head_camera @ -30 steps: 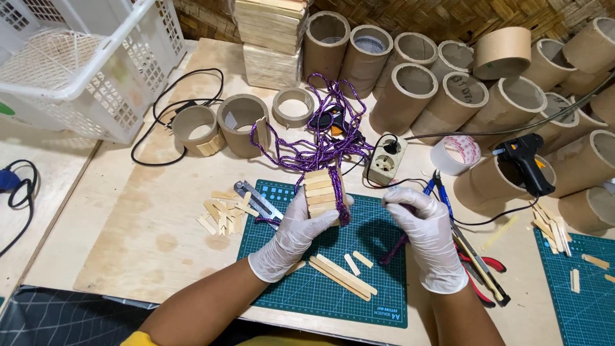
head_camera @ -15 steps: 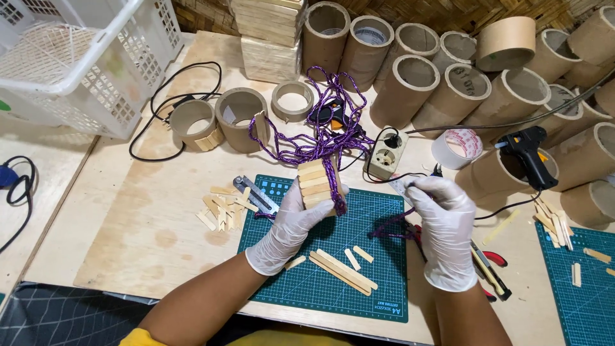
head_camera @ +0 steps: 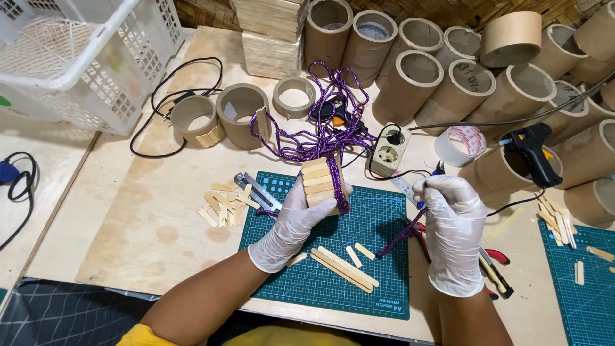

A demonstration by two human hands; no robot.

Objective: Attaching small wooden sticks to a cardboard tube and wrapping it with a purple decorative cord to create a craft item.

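Left hand (head_camera: pixel 296 221): gloved, closed around a stick-clad ring (head_camera: pixel 320 184), held upright above the far edge of the green cutting mat (head_camera: pixel 384 282).
Purple cord (head_camera: pixel 320 138): wound down the ring's right side, trailing back to a tangle beyond the mat.
Right hand (head_camera: pixel 453 234): gloved, fist closed on the cord's free end and, it seems, a small blue tool, over the mat's right edge.
Loose sticks (head_camera: pixel 343 268): lying on the mat near its front edge.
Glue gun (head_camera: pixel 535 152): resting on cardboard tubes (head_camera: pixel 416 77) along the table's far right.
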